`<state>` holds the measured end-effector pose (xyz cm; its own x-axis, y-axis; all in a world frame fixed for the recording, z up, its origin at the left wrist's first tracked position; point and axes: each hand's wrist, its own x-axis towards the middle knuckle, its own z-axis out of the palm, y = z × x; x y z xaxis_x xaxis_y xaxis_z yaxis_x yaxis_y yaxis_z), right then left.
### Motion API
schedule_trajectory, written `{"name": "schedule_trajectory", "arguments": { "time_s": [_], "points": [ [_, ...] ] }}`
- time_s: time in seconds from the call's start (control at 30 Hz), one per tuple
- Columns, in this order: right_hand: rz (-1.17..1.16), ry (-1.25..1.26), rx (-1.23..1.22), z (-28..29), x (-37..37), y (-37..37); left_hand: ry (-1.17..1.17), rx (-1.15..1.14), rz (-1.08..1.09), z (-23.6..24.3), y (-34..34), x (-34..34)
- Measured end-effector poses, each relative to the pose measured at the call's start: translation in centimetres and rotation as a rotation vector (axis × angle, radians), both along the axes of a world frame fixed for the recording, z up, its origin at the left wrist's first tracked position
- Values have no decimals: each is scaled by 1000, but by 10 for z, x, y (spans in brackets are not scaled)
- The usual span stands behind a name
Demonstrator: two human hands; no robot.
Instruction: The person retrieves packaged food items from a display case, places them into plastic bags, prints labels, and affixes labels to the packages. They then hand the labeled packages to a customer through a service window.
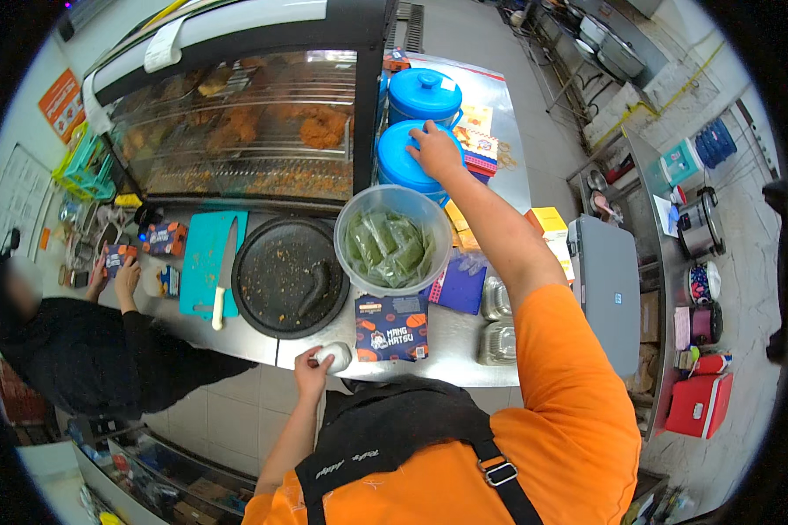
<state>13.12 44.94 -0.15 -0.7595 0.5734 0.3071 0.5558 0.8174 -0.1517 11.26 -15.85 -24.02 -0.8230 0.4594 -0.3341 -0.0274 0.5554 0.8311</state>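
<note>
My left hand [311, 372] holds a small white round object [333, 356] at the front edge of the steel counter. My right hand [431, 150] is stretched forward onto the lid of the nearer blue container [398, 171], fingers bent around its middle. A second blue container [425, 90] stands behind it. Between my arms, a clear tub [390, 249] of green wrapped packets sits above a printed dark blue box [391, 325]. A black round stone griddle [280, 276] with a dark pestle-like piece on it is at left, beside a knife [221, 289] on a teal board [200, 262].
A glass display case [236, 175] with fried food fills the back left. A co-worker in black [79, 350] at left holds a small box. A grey case [602, 297], clear packs [497, 339] and papers are at right. A side shelf [652, 175] holds pots and a red cooler [699, 402].
</note>
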Motion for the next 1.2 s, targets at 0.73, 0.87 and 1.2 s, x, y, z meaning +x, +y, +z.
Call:
{"name": "schedule_trajectory", "arguments": {
  "time_s": [0.73,0.87,1.2],
  "points": [
    [216,103,-98,28,15,81,291,-283,204,93,12,14],
    [171,102,-55,8,17,58,350,-273,138,116,39,12],
    [279,19,-61,-2,17,43,723,-81,-143,166,112,5]
  ]
}}
